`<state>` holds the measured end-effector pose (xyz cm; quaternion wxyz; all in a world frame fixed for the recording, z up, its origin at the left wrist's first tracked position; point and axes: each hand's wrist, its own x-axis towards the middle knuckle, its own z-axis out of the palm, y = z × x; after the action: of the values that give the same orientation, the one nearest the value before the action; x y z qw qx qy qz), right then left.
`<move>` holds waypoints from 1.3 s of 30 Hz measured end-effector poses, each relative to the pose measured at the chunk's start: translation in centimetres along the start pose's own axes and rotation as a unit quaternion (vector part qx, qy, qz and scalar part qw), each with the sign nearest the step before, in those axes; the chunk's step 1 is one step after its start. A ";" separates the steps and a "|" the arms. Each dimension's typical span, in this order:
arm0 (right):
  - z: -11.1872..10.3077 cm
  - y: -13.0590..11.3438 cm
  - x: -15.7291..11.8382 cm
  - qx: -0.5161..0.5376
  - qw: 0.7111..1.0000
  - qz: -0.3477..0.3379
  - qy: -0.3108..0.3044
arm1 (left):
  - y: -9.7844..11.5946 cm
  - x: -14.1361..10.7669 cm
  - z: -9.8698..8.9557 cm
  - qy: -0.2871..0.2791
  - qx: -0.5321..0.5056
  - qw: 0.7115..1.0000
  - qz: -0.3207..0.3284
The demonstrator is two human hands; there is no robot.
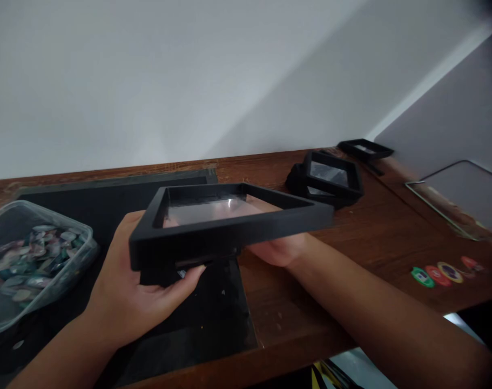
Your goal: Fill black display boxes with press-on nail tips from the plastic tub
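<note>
A black frame (229, 228) with a clear film across its middle is held up, tilted, over the dark mat. My left hand (136, 292) grips its left end from below, thumb stretched under the lower edge near a small shiny piece (181, 273). Behind and under the frame's right part is my right hand (278, 248), its fingers mostly hidden by the frame and partly showing through the film. A clear plastic tub (92, 237) of glossy stones (39, 254) stands on the left.
On the brown wooden table (375, 227), more black frames (335, 175) are stacked behind the right hand, with another frame (365, 148) near the wall. Several round stickers (449, 272) lie at the right. The black mat (213, 335) reaches the front edge.
</note>
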<state>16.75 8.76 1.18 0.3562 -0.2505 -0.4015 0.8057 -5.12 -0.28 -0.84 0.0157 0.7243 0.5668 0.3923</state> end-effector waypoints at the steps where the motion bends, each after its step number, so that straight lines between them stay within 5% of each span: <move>1: -0.1 0.1 0.0 0.005 1.000 0.002 -0.001 | 0.0 0.0 0.0 0.001 -0.003 1.000 -0.004; 19: 0.2 -0.5 -0.1 -0.063 0.998 0.026 -0.017 | 1.1 1.0 -0.3 -0.026 -0.002 0.999 0.044; 39: -0.8 0.5 0.5 -0.060 0.998 -0.016 0.001 | 0.5 0.1 1.1 -0.034 -0.050 0.998 -0.005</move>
<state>16.79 9.35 0.31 0.3533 -0.2655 -0.4528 0.7743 -4.08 0.09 -1.27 0.0729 0.7330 0.5492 0.3948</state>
